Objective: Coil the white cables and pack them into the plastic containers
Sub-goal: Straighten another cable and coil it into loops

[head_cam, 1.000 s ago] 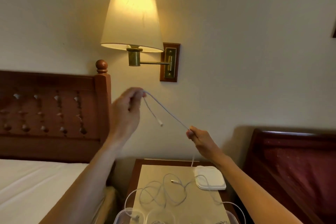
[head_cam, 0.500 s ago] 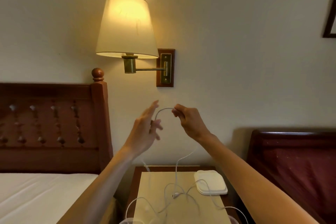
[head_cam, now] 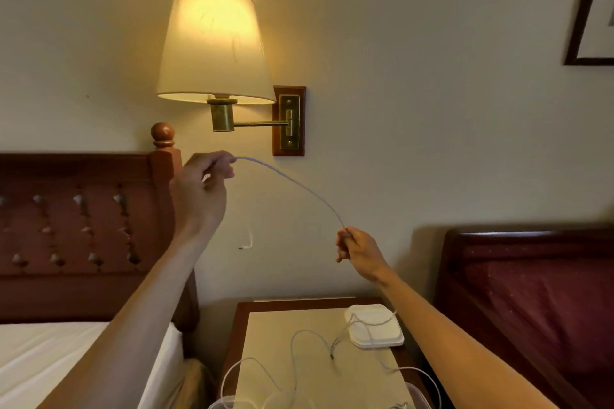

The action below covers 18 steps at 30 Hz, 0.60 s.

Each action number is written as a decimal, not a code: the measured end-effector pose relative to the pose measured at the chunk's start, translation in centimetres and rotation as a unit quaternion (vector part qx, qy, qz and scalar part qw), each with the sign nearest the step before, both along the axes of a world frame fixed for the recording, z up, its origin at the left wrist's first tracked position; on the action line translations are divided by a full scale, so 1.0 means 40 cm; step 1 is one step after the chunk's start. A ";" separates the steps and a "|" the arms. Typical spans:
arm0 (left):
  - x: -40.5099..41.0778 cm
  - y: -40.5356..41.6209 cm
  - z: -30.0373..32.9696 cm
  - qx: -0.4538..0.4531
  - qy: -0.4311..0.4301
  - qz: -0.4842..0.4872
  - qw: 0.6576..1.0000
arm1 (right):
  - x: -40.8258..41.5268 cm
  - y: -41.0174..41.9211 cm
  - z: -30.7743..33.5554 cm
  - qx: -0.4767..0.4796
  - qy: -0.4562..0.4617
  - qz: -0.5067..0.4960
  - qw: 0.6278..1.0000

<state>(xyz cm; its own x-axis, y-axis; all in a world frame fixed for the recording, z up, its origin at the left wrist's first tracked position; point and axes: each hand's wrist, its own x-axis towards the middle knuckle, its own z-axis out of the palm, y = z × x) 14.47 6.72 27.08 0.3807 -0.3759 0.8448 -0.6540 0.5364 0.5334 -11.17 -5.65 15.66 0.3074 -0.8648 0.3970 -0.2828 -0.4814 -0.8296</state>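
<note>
Where lamp [head_cam: 212, 43] glows, nightstand [head_cam: 246, 319] sits between beds

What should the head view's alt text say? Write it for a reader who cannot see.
Two hands, left hand and right hand, stretch a white cable between them below a lit wall lamp. More cable lies loose on the nightstand beside a white pad.

Cable [head_cam: 292, 181]: white. Lampshade [head_cam: 212, 43]: cream, lit yellow. Lamp bracket [head_cam: 289, 120]: brass on red-brown wood. Headboard [head_cam: 79, 229]: red-brown. Surface [head_cam: 282, 335]: beige top, brown edge. Bed sheet [head_cam: 43, 365]: white.
</note>
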 end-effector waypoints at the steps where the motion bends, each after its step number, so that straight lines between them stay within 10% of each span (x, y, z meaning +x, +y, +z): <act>1: 0.019 -0.026 -0.028 0.073 0.011 -0.004 0.997 | 0.005 -0.001 0.018 -0.002 -0.028 -0.015 0.999; 5: 0.043 -0.085 -0.118 0.325 0.144 -0.110 0.928 | 0.034 -0.004 0.123 -0.097 -0.026 -0.073 0.992; 12: -0.108 -0.067 -0.132 0.173 -0.064 -0.234 0.954 | 0.099 0.036 0.159 -0.271 0.119 -0.020 0.955; 18: -0.105 -0.083 -0.122 0.108 -0.205 -0.088 0.969 | 0.077 0.051 0.120 -0.296 0.177 0.013 0.939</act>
